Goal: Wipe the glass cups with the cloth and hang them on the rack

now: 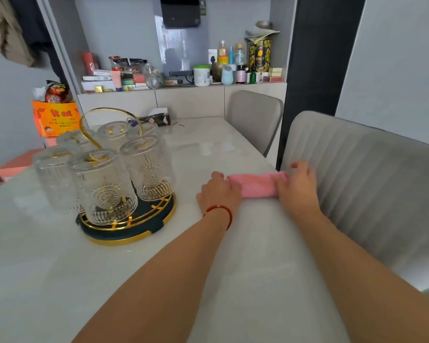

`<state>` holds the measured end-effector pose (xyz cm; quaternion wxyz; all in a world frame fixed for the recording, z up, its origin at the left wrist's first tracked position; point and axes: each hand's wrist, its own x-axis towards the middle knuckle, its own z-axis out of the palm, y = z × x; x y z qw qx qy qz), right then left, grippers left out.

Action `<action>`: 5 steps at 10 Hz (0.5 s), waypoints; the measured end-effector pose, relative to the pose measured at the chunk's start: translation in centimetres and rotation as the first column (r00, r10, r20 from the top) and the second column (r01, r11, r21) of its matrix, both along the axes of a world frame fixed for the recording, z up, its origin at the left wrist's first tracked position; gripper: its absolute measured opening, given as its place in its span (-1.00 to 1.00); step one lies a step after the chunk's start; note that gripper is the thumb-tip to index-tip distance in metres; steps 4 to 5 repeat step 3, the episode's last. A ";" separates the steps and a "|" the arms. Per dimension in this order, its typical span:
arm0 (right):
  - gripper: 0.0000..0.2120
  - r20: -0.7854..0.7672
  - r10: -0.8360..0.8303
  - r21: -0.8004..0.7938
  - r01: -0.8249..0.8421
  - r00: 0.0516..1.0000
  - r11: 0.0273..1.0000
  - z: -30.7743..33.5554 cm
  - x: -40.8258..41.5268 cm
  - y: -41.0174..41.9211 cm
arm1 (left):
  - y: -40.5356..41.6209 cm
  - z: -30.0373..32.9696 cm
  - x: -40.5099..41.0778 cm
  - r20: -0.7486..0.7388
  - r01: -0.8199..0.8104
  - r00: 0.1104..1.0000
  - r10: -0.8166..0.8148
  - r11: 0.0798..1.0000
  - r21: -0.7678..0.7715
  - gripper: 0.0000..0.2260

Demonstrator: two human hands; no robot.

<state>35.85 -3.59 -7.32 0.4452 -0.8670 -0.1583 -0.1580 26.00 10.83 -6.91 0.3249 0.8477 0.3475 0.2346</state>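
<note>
Hands [219, 191] [297, 186] on unlabelled pink cloth [256, 184]

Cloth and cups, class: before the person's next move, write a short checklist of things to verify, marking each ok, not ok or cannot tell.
1. Both hands on the cloth: left hand and right hand at its ends: ok.
2. Cloth on the table, near the edge: ok.
3. Cups upside down on the rack: ok.
4. Cups wiped clean: cannot tell.
5. Rack fully on the table: ok.
</note>
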 end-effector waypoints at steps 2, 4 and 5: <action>-0.50 0.112 0.300 -0.570 -0.185 0.947 0.800 -1.1 -2.6 -0.7 | -1.0 -0.7 -1.8 -0.081 0.185 0.983 -0.166 0.919 0.349 -0.63; -0.43 0.047 0.310 -0.483 -0.250 0.950 0.839 -1.2 -4.0 -2.8 | -1.5 -0.8 -4.2 -0.104 0.240 0.970 -0.221 0.938 0.251 -0.65; -0.43 0.047 0.310 -0.483 -0.250 0.950 0.839 -1.2 -4.0 -2.8 | -1.5 -0.8 -4.2 -0.104 0.240 0.970 -0.221 0.938 0.251 -0.65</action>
